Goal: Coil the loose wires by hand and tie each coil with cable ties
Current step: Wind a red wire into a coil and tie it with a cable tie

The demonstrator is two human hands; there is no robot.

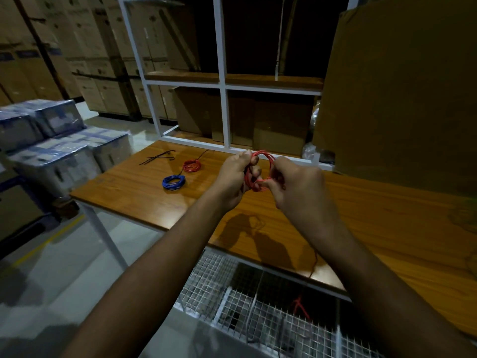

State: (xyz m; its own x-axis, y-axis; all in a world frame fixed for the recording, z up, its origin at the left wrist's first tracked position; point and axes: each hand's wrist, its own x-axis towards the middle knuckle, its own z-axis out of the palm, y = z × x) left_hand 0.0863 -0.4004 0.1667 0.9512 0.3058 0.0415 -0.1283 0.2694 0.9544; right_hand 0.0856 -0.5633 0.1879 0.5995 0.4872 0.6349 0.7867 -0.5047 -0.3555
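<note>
Wire basket (pixel 232 288) at 6 o'clock, loose red tail (pixel 300 307) hanging into it. Above the table (pixel 361 228), both hands clamp the red coil (pixel 260 169): left hand (pixel 233 177) curled on its 9 o'clock side, right hand (pixel 296 187) pinching at 4. Keep loops stacked, feed the tail in evenly. Finished blue coil (pixel 173 182) and red coil (pixel 191 165) at 10 o'clock, cable ties (pixel 157 158) beyond.

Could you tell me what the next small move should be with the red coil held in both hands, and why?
Probably keep the left hand gripping the red coil and send the right hand to the black cable ties at the table's far left. The held coil looks untied, while the blue coil and the other red coil already lie wound on the table.
</note>
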